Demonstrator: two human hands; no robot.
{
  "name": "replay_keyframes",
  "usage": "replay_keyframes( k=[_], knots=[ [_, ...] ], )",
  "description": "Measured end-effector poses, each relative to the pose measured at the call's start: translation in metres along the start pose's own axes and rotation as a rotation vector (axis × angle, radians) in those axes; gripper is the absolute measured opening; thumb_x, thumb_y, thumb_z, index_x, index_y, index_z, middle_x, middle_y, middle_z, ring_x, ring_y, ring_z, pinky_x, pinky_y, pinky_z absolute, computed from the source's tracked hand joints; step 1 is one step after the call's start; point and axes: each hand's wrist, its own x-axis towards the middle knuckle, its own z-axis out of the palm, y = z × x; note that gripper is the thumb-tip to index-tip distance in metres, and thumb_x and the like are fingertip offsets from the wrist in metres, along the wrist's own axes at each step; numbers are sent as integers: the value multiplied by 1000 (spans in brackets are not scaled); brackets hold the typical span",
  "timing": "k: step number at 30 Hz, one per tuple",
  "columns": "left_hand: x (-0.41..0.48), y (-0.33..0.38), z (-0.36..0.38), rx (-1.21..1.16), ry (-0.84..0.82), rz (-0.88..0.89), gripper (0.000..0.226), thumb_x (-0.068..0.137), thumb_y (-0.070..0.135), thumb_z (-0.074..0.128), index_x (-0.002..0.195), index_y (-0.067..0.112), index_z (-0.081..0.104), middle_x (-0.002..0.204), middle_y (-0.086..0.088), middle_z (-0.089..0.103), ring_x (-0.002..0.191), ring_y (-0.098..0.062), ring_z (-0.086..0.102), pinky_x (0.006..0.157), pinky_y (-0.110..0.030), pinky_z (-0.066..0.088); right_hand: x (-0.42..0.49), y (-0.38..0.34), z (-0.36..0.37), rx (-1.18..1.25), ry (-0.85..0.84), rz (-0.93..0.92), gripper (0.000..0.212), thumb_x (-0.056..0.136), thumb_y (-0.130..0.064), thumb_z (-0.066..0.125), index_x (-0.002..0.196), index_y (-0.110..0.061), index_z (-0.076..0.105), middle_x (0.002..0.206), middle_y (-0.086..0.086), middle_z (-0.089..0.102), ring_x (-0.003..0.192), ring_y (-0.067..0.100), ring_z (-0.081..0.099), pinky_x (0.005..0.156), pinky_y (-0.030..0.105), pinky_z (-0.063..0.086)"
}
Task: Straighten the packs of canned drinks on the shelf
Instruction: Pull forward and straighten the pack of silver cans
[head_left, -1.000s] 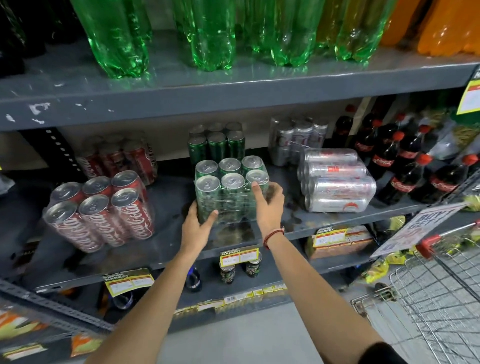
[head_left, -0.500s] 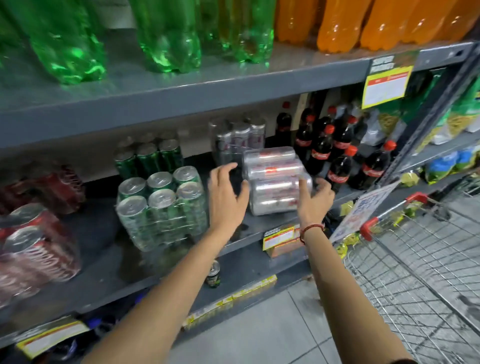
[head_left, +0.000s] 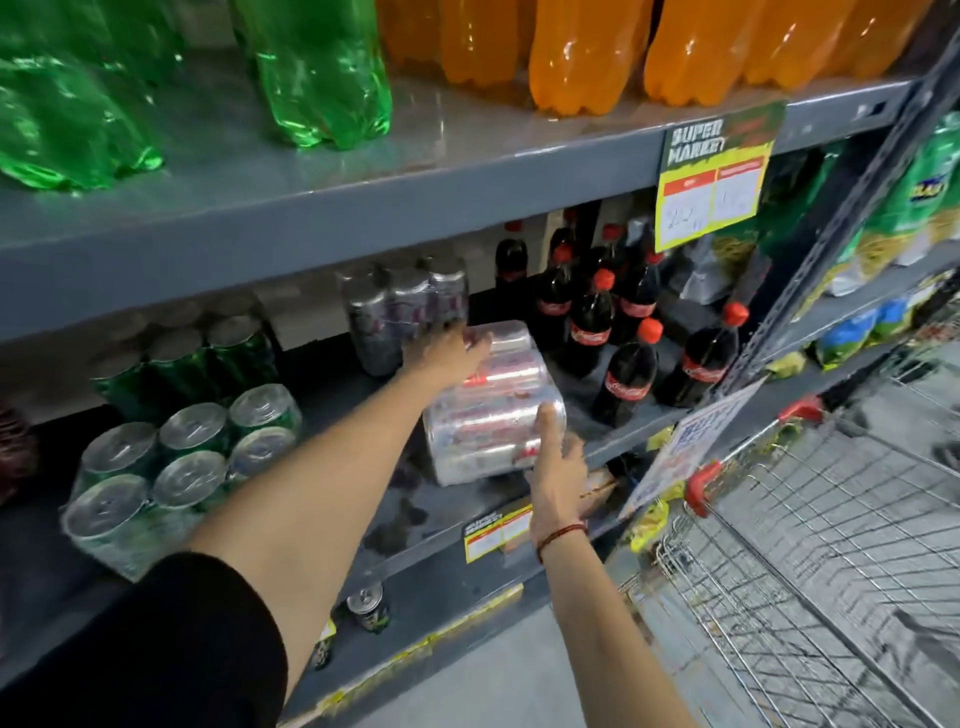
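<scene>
A shrink-wrapped pack of silver cans (head_left: 493, 410) lies on its side on the grey middle shelf (head_left: 405, 525). My left hand (head_left: 452, 353) rests on the pack's far top end. My right hand (head_left: 553, 457) grips its near right corner. The pack sits skewed to the shelf edge. To the left, a pack of green cans (head_left: 171, 467) stands upright near the front edge. Behind it stands another green pack (head_left: 192, 364). A further upright silver pack (head_left: 400, 312) is at the back.
Cola bottles with red caps (head_left: 623, 353) stand just right of the silver pack. A wire shopping cart (head_left: 810, 545) is close on the right. Green and orange bottles (head_left: 322, 78) fill the shelf above. A price sign (head_left: 711, 176) hangs from that shelf. Loose cans (head_left: 366, 605) sit below.
Both hands left the green pack and moved right to the lying silver pack. They now hold it at its far end and near corner. The view has swung right.
</scene>
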Motion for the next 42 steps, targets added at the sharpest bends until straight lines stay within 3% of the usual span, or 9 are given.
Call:
replay_keyframes(
  k=[6,13,17,21,24,26,30,36,42],
  knots=[
    [-11,-1,-1,4,126,-3,59,92,57,34,138,20,42,148,-15,41,135,-35,37,110,-47,31,-5,0,7,188,-10,-54,72,86,-53,55,144,-17,33,141,-2,39,131,15,38,99,27,33],
    [-19,-40,10,-393,277,-86,83,79,73,33,143,20,36,147,-16,42,134,-38,37,111,-54,28,-13,-17,14,-18,-12,-414,52,77,-58,64,123,-35,57,134,-5,44,128,21,43,109,41,37],
    [-42,-51,38,-820,395,-130,66,97,48,27,147,5,23,154,-20,26,143,-33,21,119,-42,11,-17,-28,17,-354,-81,-816,40,75,-48,70,112,-34,65,134,1,48,116,27,39,98,3,20],
    [-50,-68,56,-1038,398,-136,60,98,43,19,143,5,33,150,-17,36,140,-27,31,119,-37,19,-24,-6,25,-543,-83,-979,45,74,-47,70,116,-30,63,135,8,50,118,30,35,105,21,25],
    [-51,-77,52,-1026,345,-98,48,102,33,20,142,10,35,149,-10,39,138,-20,34,107,-20,22,-29,0,31,-570,-47,-1011,47,76,-49,69,117,-27,64,135,9,49,120,31,35,105,35,33],
    [-55,-79,49,-1037,325,-125,49,102,35,22,145,12,31,151,-4,34,140,-17,29,108,-19,18,-31,-5,28,-523,-58,-972,57,75,-55,67,122,-25,60,137,8,45,123,27,35,105,30,31],
    [-101,-55,76,-1217,560,-227,51,98,39,33,141,12,38,150,-6,39,139,-18,35,117,-33,24,-22,-29,22,-231,-193,-678,68,78,-59,57,134,-22,45,140,1,39,131,10,36,108,17,28],
    [-131,11,91,-1409,525,-219,86,80,69,32,150,22,15,159,5,17,144,-8,19,119,-35,18,0,-43,26,-164,-264,-459,26,91,-29,56,114,-16,63,94,-15,66,87,-5,59,80,13,43],
    [-109,-18,82,-1524,457,-275,82,72,72,38,129,13,52,132,-11,58,121,-20,55,107,-41,41,-38,-34,39,-162,-45,-438,32,92,-38,54,120,-24,56,93,-22,61,84,-6,56,76,4,37]
  ],
)
